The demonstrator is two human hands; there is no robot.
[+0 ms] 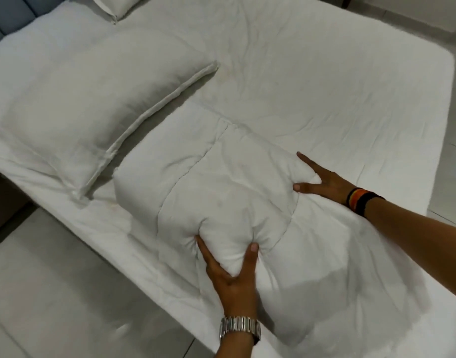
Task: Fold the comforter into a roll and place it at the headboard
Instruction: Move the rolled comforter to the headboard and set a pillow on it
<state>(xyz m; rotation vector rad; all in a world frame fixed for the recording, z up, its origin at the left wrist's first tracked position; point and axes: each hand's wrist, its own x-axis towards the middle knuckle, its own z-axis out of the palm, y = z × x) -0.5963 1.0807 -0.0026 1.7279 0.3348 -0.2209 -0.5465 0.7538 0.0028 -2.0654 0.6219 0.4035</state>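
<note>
Both hands on the comforter (pixel 208 182), which lies on the bed (pixel 325 73) as a thick, partly rolled white bundle

Left hand (pixel 232 275): thumb and fingers spread in a V, squeezing the near end of the roll; fabric bunches between thumb and fingers. Metal watch (pixel 239 328) on that wrist

Right hand (pixel 322 183): fingers splayed, pressed against the right side of the roll, thumb dug into the fabric, index pointing away from me. I can't tell if the other fingers are tucked under. Striped band (pixel 361 201) on that wrist

The roll runs from my left hand away and leftward. The loose, flat part of the comforter spreads under and between my forearms, toward the near bed edge

Pillow (pixel 92 112) lies just left of the far end of the roll, well beyond my left hand, close to the roll but I can't tell if it touches. Second pillow (pixel 115 6) further up, cut off by the frame top. Blue headboard (pixel 12 19) far left of both hands, well apart from the roll

Pale floor (pixel 40 293) left of my left arm, and also beyond my right hand past the bed edge
</note>
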